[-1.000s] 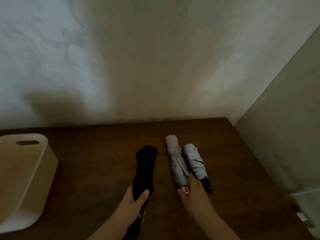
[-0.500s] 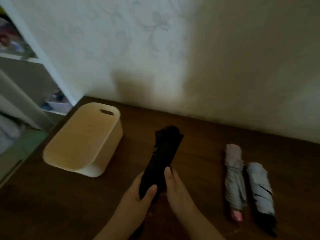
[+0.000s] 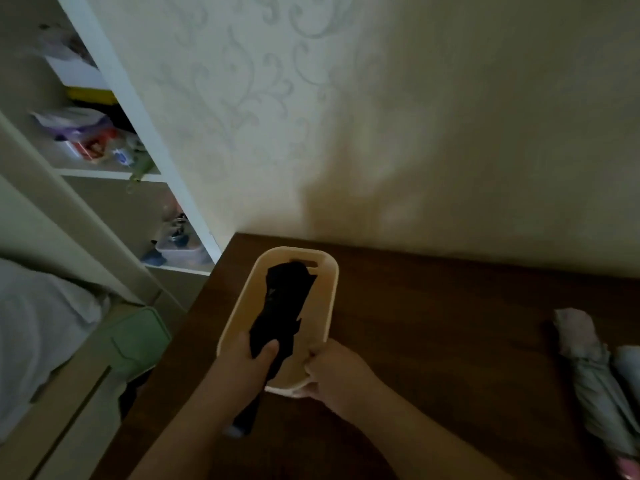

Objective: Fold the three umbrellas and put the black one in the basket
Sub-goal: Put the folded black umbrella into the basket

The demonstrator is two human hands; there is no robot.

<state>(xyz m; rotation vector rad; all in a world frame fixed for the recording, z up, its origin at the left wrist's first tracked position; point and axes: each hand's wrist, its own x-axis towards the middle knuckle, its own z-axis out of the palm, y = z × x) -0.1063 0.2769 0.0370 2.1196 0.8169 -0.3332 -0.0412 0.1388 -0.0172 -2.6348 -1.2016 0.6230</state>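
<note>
My left hand (image 3: 251,356) grips the black umbrella (image 3: 282,306), its long axis along the basket (image 3: 239,313); right fingers (image 3: 311,367) hold the near rim.

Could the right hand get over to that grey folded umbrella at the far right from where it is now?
Probably yes. The right hand grips the basket rim, so it must let go first. Between it and the grey umbrella lies only bare table, nothing blocking.

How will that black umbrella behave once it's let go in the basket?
The black umbrella looks loosely folded, so its fabric may flop open. Its handle sticks out past the basket rim, so it may tip unless slid further in.
</note>
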